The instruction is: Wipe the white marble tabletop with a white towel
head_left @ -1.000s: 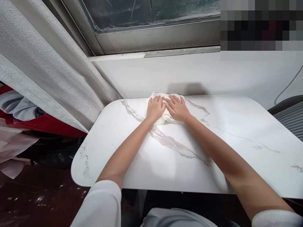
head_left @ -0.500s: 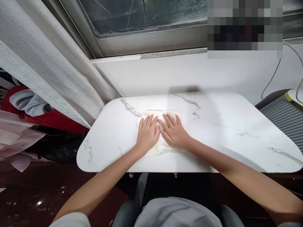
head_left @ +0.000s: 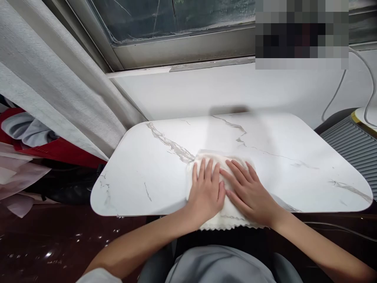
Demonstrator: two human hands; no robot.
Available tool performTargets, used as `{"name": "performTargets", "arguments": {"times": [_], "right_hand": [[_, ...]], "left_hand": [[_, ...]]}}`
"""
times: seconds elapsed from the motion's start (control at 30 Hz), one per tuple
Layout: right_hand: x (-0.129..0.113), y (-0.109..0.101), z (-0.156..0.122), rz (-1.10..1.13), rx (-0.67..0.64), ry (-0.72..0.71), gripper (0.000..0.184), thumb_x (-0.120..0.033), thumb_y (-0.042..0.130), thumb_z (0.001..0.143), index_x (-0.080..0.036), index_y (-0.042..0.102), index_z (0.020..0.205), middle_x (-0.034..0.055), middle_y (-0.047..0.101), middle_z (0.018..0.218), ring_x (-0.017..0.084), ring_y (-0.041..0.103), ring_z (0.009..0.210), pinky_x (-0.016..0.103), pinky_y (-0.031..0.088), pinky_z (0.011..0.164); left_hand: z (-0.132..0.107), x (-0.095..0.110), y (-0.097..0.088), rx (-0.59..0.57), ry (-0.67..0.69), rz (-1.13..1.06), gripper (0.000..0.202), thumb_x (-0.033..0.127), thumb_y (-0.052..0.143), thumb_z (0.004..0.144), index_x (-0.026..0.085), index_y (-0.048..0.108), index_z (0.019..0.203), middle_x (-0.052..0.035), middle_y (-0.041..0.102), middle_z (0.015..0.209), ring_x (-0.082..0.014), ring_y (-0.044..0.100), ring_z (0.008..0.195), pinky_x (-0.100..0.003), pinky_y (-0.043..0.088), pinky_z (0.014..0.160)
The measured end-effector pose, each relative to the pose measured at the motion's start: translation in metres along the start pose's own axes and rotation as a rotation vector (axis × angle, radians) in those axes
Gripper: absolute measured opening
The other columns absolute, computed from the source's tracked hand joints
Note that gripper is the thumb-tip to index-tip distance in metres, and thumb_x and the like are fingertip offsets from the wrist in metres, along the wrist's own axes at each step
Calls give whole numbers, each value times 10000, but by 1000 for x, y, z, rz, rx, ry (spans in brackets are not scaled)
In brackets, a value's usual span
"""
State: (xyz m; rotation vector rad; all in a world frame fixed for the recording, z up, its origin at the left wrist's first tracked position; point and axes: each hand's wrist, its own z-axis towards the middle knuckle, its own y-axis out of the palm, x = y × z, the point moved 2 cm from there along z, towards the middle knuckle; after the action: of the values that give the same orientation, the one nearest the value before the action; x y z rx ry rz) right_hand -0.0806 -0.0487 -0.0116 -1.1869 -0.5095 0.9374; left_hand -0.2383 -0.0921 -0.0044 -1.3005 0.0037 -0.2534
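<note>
A white cloth [head_left: 228, 218] lies at the near edge of a white marble-patterned table [head_left: 282, 165], its lower hem hanging over the edge. My left hand [head_left: 206, 190] presses flat on the cloth's left half, fingers stretched out and together. Beside it, touching, my right hand [head_left: 249, 190] lies flat on the right half, fingers spread slightly. Both palms cover most of the cloth.
A grey curtain [head_left: 53, 82] hangs at the left beside a window frame [head_left: 182, 47]. Red and grey things [head_left: 35, 141] lie at the left, behind the curtain. A ribbed grey object [head_left: 353, 145] and a white cable [head_left: 335, 94] are at the right. The floor [head_left: 44, 243] is dark red.
Both hands have dragged the cloth from the far edge of the table back to the near edge, and a little to the right. Its hem now overhangs the edge.
</note>
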Motion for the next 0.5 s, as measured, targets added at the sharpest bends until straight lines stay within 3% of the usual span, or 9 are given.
{"name": "performTargets", "arguments": {"times": [0.1, 0.23, 0.4, 0.5], "right_hand": [[13, -1, -8, -8, 23, 70, 617, -370, 287, 1048, -268, 94, 1625, 140, 313, 1627, 294, 229, 1523, 592, 171, 1202], [34, -2, 5, 33, -37, 159, 555, -404, 271, 1038, -225, 299, 1563, 147, 327, 1619, 294, 232, 1520, 599, 147, 1208], [75, 0, 68, 249, -234, 298, 503, -396, 395, 946, -256, 465, 1425, 91, 361, 1606, 283, 229, 1519, 619, 97, 1218], [93, 8, 116, 306, -164, 427, 453, -292, 398, 883, -255, 526, 1316, 77, 457, 1529, 271, 314, 1473, 636, 76, 1215]], "left_hand": [[18, 6, 4, -83, 77, -63, 542, 296, 308, 1017, 44, 392, 1490, -162, 327, 1617, -376, 218, 1518, -635, 229, 1214], [44, 4, 8, -149, 107, -114, 555, 295, 318, 1006, 43, 383, 1496, -143, 292, 1634, -365, 184, 1529, -638, 162, 1227], [88, -16, 16, -93, -45, -125, 555, 282, 350, 989, 37, 398, 1484, -157, 353, 1608, -332, 239, 1519, -596, 132, 1244], [123, -34, 25, -18, -129, -134, 520, 261, 354, 980, 71, 440, 1458, -144, 414, 1578, -300, 300, 1498, -562, 146, 1250]]}}
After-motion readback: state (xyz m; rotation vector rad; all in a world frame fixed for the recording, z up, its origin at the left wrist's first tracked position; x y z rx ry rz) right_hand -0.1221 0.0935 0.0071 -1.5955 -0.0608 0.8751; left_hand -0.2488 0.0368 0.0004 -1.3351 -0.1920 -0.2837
